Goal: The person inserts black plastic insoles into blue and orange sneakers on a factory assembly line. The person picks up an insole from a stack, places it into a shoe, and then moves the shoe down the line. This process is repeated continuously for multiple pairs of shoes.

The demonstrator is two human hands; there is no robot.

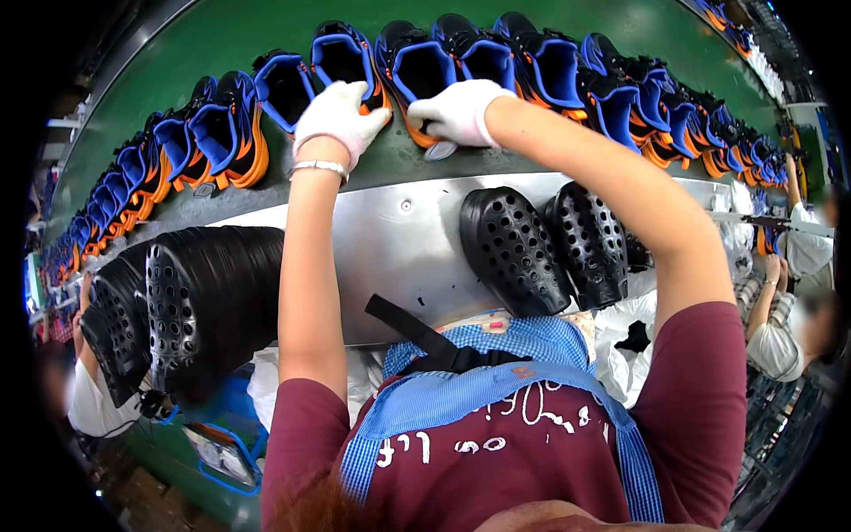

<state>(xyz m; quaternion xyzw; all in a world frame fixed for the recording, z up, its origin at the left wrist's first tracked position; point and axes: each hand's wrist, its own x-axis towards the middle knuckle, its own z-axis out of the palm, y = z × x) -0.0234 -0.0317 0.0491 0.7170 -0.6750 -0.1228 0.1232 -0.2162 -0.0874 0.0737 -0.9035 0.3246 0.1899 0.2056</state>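
Note:
Black sneakers with blue linings and orange soles stand in a curving row, heels toward me. My left hand [341, 124], in a white glove, is closed at the heel of one sneaker [344, 55], fingers at its collar and thumb by its right side. Beside it, my gloved right hand [461, 113] has its fingers curled against the heel of another sneaker [417, 66]. The glove and heel partly hide what those fingertips grip. Just below the right hand lies a small grey oval piece [441, 151].
A green conveyor belt [239, 31] carries the sneakers. Nearer me, on a metal ledge [390, 257], lie black perforated foot-shaped shells [514, 248], with a nested stack [213, 297] at left. A blue basket [222, 457] stands lower left. Co-workers [789, 328] are at both sides.

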